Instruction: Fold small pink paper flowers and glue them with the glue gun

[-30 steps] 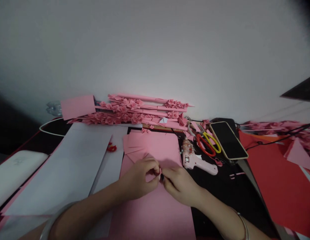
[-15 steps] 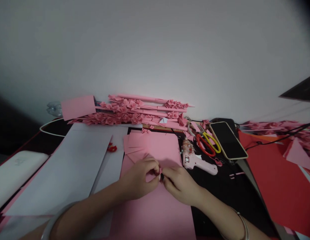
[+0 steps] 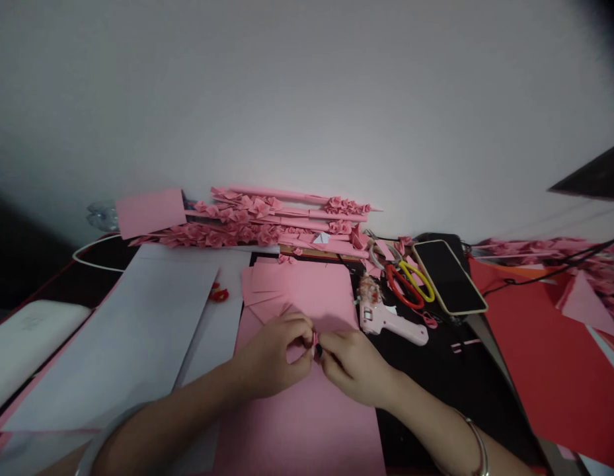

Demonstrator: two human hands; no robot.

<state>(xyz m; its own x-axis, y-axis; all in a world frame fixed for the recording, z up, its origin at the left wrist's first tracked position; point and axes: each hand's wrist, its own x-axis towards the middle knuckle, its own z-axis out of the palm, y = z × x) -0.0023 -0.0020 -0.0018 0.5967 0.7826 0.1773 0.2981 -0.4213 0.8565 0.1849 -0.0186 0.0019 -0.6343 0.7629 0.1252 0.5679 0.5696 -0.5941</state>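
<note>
Paper (image 3: 314, 338), pink and crimped into a tiny piece, shows only as a narrow sliver, most of it covered by fingertips. A dark spot sits just below it at the right fingertips; it may belong to the piece or to a finger, too small to tell. The left hand (image 3: 274, 355) pinches the piece, thumb and forefinger curled into a ring, so the paper lies between two and three o'clock from that hand's middle. The right hand (image 3: 357, 368) grips it from the other side with bunched fingertips; from there the paper lies at ten o'clock. Both hands are over pink sheets (image 3: 301, 430) on the dark counter (image 3: 455, 396). From the paper, smaller pink slips (image 3: 269, 277) fan out between ten and eleven o'clock, a pale pink glue gun (image 3: 398, 325) lies at three, and white sheets (image 3: 138, 330) spread at nine.
</note>
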